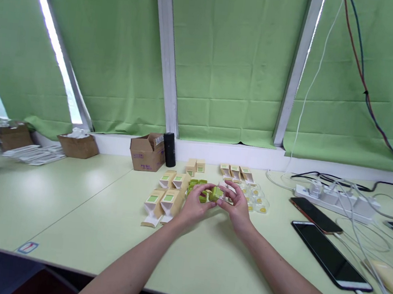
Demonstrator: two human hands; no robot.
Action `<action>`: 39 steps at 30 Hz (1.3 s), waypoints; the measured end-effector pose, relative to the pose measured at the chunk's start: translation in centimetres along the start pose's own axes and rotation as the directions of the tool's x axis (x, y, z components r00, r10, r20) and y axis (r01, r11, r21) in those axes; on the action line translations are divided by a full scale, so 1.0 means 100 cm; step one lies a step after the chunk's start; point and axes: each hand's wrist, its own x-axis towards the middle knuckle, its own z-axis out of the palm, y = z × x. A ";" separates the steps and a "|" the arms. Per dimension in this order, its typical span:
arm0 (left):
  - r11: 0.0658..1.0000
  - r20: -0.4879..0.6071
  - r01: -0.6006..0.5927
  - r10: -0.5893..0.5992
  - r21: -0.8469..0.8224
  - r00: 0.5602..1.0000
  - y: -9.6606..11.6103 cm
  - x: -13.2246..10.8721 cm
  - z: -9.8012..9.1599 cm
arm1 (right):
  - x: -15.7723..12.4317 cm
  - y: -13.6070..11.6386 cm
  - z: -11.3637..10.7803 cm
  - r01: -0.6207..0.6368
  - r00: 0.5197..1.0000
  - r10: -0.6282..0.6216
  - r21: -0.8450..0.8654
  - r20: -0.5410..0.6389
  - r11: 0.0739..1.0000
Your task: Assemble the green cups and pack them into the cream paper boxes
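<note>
Both my hands meet over the middle of the pale green table (pixel 70 208). My left hand (pixel 195 206) and my right hand (pixel 236 205) are closed together on a small green cube-shaped item (pixel 216 193). More green items (pixel 198 183) lie just behind my left hand. Open tan cartons with green labels (pixel 162 202) lie to the left of my hands. Clear plastic shells with yellow dots (pixel 257 200) lie to the right.
Two cardboard boxes (pixel 147 151) (pixel 77 146) and a black cylinder (pixel 170 149) stand by the window ledge. Two phones (pixel 329 254) (pixel 312 214), a white power strip (pixel 334 199) and loose cables occupy the right side. Flat white packets (pixel 34 153) lie at far left.
</note>
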 end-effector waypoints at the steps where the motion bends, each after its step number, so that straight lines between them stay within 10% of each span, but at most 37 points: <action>1: 1.000 -0.006 0.006 -0.006 0.010 1.000 0.000 0.000 -0.001 | 0.000 0.000 0.000 0.002 1.000 -0.002 0.001 0.009 1.000; 11: 0.910 0.179 -0.151 0.087 0.385 0.980 0.006 0.001 -0.015 | 0.012 0.010 -0.014 0.068 0.948 -0.094 -0.096 -0.304 0.993; 20: 0.819 0.271 -0.217 0.079 0.532 0.959 0.007 -0.005 -0.013 | 0.015 0.010 -0.018 0.088 0.930 -0.221 -0.407 -0.292 0.909; 26: 0.785 0.306 -0.251 0.082 0.566 0.949 0.007 -0.007 -0.011 | 0.031 0.004 -0.027 0.055 0.953 -0.272 -0.813 -0.131 0.580; 31: 0.796 0.296 -0.247 0.090 0.552 0.951 0.010 -0.007 -0.012 | 0.061 -0.003 -0.027 0.106 0.994 -0.013 -0.994 0.106 0.036; 39: 0.866 0.086 -0.202 0.182 0.457 0.979 0.016 0.001 -0.013 | 0.110 -0.007 -0.016 0.174 0.967 0.201 -0.982 0.157 -0.073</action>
